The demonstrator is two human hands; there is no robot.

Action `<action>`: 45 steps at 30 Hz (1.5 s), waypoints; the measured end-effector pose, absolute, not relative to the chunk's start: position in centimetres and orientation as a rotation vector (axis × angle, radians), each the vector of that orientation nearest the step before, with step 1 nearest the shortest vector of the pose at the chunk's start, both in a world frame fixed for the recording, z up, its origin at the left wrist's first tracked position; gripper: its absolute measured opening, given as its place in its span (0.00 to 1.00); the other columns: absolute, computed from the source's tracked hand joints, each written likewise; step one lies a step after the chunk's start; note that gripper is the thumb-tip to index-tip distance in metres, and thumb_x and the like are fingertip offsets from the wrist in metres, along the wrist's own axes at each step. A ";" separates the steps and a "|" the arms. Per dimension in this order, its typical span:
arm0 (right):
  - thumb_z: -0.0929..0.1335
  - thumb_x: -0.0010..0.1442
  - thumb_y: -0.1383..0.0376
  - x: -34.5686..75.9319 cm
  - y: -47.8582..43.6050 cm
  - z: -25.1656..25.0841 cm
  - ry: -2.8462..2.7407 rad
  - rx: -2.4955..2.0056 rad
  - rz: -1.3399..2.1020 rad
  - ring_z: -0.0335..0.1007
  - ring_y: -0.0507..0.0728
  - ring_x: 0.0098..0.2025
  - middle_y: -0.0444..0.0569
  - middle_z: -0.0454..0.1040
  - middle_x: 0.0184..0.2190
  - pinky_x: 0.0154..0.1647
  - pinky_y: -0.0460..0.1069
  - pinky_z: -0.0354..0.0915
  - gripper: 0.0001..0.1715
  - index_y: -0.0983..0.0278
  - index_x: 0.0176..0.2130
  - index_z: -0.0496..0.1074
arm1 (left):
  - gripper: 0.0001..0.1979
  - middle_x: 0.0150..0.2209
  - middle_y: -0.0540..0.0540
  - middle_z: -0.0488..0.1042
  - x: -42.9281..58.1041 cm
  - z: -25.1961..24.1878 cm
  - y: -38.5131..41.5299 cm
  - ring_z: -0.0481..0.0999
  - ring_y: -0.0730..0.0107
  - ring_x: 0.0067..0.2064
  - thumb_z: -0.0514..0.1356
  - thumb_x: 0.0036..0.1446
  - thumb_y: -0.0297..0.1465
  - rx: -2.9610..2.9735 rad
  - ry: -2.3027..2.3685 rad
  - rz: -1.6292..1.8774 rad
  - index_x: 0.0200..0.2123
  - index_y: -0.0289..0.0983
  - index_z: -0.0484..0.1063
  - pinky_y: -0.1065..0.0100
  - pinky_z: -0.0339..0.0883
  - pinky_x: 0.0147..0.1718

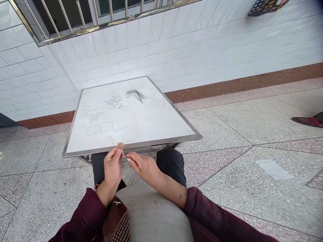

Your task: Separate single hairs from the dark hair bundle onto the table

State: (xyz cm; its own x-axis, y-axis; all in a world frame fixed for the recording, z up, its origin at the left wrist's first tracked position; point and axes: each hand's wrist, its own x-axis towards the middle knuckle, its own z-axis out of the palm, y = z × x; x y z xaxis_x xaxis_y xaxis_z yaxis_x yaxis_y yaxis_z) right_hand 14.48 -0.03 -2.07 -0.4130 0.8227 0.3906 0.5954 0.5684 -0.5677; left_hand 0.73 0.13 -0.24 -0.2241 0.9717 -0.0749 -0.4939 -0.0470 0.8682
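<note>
Step in hand, as judged: fine two-handed work in front of the body. The left hand [112, 166] is closed, thumb and forefinger pinched together. The right hand [141, 167] is closed in a matching pinch, its fingertips just beside those of the left. Whatever passes between the two pinches is probably a single fine strand, but it is too thin to resolve.

The next move calls for steady tension and a light grip, with both pinches kept close together.

The small tan flat piece [120, 145] lies just beyond the left hand's fingertips, on the near edge of the white square metal-rimmed bench [156, 124]. The thin dark strands laid in angular lines [102, 128] lie farther beyond both hands. The dark loose tuft of hair [135, 94] lies well beyond them.
</note>
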 end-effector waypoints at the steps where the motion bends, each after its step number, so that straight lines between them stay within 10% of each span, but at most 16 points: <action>1: 0.57 0.70 0.63 14.4 0.1 -1.9 -2.139 -1.111 0.521 0.70 0.52 0.26 0.43 0.74 0.26 0.27 0.46 0.58 0.10 0.61 0.42 0.66 | 0.10 0.29 0.50 0.73 0.7 -0.2 0.0 0.67 0.76 0.30 0.70 0.47 0.35 0.703 0.984 1.559 0.33 0.36 0.80 0.71 0.63 0.33; 23: 0.55 0.71 0.62 14.1 0.5 -2.8 -2.173 -1.236 0.386 0.70 0.51 0.23 0.45 0.74 0.25 0.26 0.45 0.60 0.13 0.63 0.41 0.65 | 0.12 0.41 0.45 0.79 0.7 -1.3 0.3 0.73 0.70 0.39 0.71 0.43 0.34 0.683 1.068 1.462 0.34 0.37 0.81 0.69 0.65 0.38; 45: 0.62 0.66 0.66 15.0 0.4 -3.2 -1.981 -1.062 0.771 0.72 0.50 0.23 0.38 0.75 0.23 0.28 0.45 0.64 0.07 0.59 0.45 0.67 | 0.14 0.35 0.45 0.80 -0.3 -1.3 0.1 0.71 0.75 0.28 0.72 0.42 0.35 0.718 1.084 1.317 0.34 0.35 0.82 0.69 0.67 0.32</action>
State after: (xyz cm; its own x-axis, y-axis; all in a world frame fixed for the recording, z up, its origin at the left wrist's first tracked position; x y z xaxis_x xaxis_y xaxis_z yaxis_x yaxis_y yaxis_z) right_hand 14.96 0.42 -3.15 -0.3772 0.8659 0.3285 0.4163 0.4753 -0.7751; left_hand -0.27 0.14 -1.27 -0.0841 0.9739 -0.2106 -0.3938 0.1617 0.9049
